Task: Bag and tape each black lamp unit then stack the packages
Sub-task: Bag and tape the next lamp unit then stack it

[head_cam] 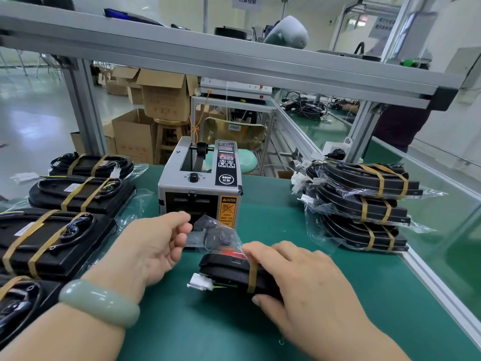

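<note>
Head cam: the lamp unit [229,273] is half inside a plastic bag [217,234], low over the green table [286,225], just in front of the tape dispenser [200,188]. The right hand [299,280] is clamped round the lamp, fingers on top. The left hand [153,246] pinches the bag's loose end, fingers curled. Bagged packages [361,207] are stacked on the right, and banded lamps [52,243] are lined up on the left.

The black lamp unit [227,274] is showing a matt, finely textured plastic shell, its clear bag [217,233] shining glossy and crinkled. The tape dispenser [172,189] is wearing a smooth grey casing, seemingly painted metal. The green bench mat [281,220] is looking matt and smooth; the pale bangle [99,303] is gleaming like polished stone
</note>
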Action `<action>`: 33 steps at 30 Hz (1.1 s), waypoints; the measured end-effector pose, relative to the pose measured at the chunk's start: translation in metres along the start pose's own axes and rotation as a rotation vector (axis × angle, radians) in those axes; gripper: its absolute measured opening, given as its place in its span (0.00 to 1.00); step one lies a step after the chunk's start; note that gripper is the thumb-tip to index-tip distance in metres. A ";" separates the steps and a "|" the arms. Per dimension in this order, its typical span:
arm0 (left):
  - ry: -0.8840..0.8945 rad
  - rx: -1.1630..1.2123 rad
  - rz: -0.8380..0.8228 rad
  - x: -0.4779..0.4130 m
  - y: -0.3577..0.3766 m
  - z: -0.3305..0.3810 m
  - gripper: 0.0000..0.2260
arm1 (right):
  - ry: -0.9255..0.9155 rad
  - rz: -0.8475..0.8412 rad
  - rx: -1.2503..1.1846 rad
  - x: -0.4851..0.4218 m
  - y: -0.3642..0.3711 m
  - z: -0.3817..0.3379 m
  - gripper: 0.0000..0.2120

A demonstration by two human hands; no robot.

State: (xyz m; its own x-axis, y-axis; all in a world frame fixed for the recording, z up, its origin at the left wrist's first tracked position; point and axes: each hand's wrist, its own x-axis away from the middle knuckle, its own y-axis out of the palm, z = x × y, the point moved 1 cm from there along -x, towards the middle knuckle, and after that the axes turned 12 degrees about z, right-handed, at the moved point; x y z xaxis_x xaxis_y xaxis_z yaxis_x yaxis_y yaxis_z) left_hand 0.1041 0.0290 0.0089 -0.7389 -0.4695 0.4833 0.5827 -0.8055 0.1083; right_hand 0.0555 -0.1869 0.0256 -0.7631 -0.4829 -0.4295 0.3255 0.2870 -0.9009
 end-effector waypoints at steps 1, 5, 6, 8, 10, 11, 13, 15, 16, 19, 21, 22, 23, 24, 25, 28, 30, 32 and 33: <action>-0.009 0.011 0.000 -0.001 0.002 0.000 0.07 | 0.004 0.003 0.007 0.000 -0.001 0.000 0.29; 0.004 0.050 0.018 -0.001 0.007 0.000 0.10 | 0.009 -0.007 0.021 0.000 0.002 0.000 0.29; 0.013 0.060 0.022 -0.001 0.009 0.000 0.10 | 0.016 -0.007 0.036 0.000 0.001 -0.001 0.29; 0.029 0.078 0.037 -0.002 0.011 0.001 0.08 | 0.042 0.006 0.062 0.000 0.001 -0.001 0.30; 0.037 0.093 0.047 -0.003 0.013 0.003 0.07 | 0.057 0.014 0.074 0.001 0.001 -0.001 0.30; 0.039 0.097 0.052 -0.004 0.013 0.004 0.07 | 0.063 0.008 0.079 0.001 0.001 -0.001 0.31; 0.048 0.092 0.064 -0.006 0.015 0.005 0.07 | 0.065 -0.009 0.082 0.001 0.002 -0.001 0.31; 0.065 0.077 0.082 -0.009 0.016 0.005 0.07 | 0.059 -0.031 0.066 0.000 0.001 -0.002 0.31; 0.074 0.071 0.095 -0.010 0.017 0.005 0.07 | 0.058 -0.043 0.047 0.000 0.002 -0.002 0.31; 0.105 0.048 0.147 -0.014 0.019 0.004 0.06 | 0.064 -0.039 0.012 0.001 0.002 -0.002 0.31; 0.121 0.040 0.176 -0.016 0.020 0.003 0.05 | 0.065 -0.034 0.007 0.001 0.002 -0.002 0.31; 0.127 0.038 0.190 -0.018 0.020 0.003 0.05 | 0.064 -0.029 0.003 0.001 0.002 -0.002 0.31; 0.131 0.037 0.206 -0.019 0.021 0.003 0.05 | 0.061 -0.023 0.000 0.001 0.002 -0.002 0.31; 0.133 0.035 0.226 -0.020 0.022 0.003 0.05 | 0.058 -0.025 0.005 0.001 0.003 -0.003 0.31; 0.138 0.031 0.249 -0.021 0.023 0.004 0.05 | 0.058 -0.033 0.016 0.001 0.003 -0.003 0.31; 0.172 0.008 0.303 -0.021 0.027 0.004 0.06 | 0.080 -0.033 0.031 0.001 0.002 -0.004 0.30; 0.192 -0.005 0.320 -0.021 0.028 0.004 0.07 | 0.081 -0.037 0.031 0.001 0.002 -0.003 0.30; 0.197 -0.019 0.321 -0.022 0.027 0.002 0.07 | 0.069 -0.029 0.027 0.001 0.003 -0.002 0.29; 0.191 -0.025 0.309 -0.023 0.025 0.002 0.07 | 0.065 -0.021 0.023 0.001 0.003 -0.002 0.29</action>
State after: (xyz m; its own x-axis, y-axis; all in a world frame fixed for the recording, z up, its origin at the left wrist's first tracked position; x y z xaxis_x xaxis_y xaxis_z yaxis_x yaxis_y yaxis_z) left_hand 0.1361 0.0198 0.0021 -0.5807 -0.7492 0.3186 0.7814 -0.6228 -0.0401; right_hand 0.0553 -0.1850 0.0224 -0.8044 -0.4335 -0.4062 0.3212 0.2578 -0.9113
